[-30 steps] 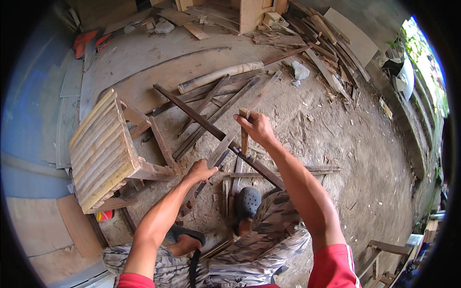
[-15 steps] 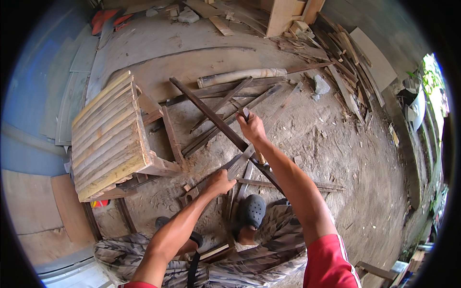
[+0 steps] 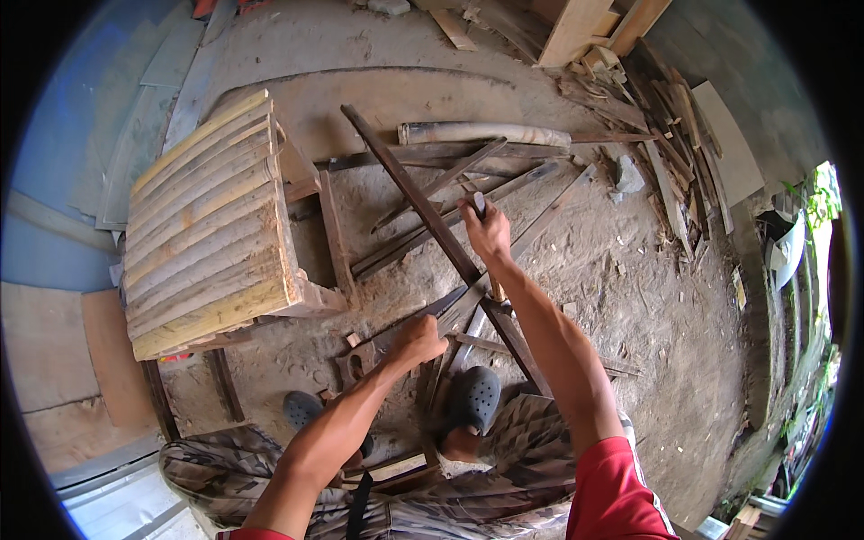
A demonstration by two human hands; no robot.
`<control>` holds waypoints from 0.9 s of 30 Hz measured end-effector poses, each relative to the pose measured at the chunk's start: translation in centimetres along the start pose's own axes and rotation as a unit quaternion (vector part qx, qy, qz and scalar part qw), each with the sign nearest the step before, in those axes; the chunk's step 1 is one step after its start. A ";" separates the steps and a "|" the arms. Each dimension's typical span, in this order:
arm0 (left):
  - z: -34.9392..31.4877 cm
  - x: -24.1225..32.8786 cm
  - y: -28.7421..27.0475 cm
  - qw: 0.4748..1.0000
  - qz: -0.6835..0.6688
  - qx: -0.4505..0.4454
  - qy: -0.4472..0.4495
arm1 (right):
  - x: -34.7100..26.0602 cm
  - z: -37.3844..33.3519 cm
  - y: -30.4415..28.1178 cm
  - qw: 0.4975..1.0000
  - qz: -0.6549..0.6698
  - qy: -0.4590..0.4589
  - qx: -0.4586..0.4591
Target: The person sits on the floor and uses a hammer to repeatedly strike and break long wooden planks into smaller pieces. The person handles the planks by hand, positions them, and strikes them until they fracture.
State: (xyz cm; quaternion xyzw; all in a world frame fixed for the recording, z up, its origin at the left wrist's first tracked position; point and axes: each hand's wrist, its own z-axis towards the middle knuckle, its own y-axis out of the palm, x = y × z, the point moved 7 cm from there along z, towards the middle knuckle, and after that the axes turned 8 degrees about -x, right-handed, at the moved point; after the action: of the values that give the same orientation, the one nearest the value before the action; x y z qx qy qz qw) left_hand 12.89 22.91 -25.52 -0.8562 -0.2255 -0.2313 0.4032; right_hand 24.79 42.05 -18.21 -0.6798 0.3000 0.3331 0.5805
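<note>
My left hand (image 3: 419, 340) is closed around a flat greyish wood strip (image 3: 464, 306), whose far end lies across a long dark wooden bar (image 3: 411, 191). My right hand (image 3: 489, 232) grips what looks like a hammer by its handle end (image 3: 478, 203). Its pale wooden shaft (image 3: 497, 288) shows beside my forearm, with a dark head (image 3: 495, 308) at the bar. My forearm partly hides the tool. The bar slants from the far left down toward my right foot. Under the strip, near my left hand, lies a notched wood block (image 3: 356, 362).
A slatted wooden piece (image 3: 211, 229) stands on legs at the left. Beyond the bar lie a pale round pole (image 3: 486, 134) and several dark planks (image 3: 423, 236). Scrap wood (image 3: 670, 135) and a grey stone (image 3: 627, 176) are at the far right. My clogs (image 3: 473, 396) are close below.
The view has shifted, so the scene sits differently in the picture. Both hands keep their holds, near the same place on the bar. My left clog shows more fully.
</note>
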 end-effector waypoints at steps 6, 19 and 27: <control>1.9 -2.6 0.7 1.000 0.030 0.003 -0.001 | 3.7 -1.2 1.1 0.978 0.206 -0.004 0.036; 3.6 -6.5 4.3 0.995 0.052 -0.028 -0.077 | 5.9 -0.9 4.6 0.984 0.173 0.045 -0.020; -3.8 -9.1 3.4 0.992 0.077 -0.007 -0.097 | 6.4 -1.3 4.7 0.978 0.207 0.033 0.025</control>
State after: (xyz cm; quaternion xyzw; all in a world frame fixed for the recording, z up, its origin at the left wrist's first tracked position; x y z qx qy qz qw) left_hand 6.89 16.16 -30.63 -0.8923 -0.1952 -0.1170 0.3899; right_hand 24.98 39.96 -26.01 -0.5988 0.4612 0.4159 0.5058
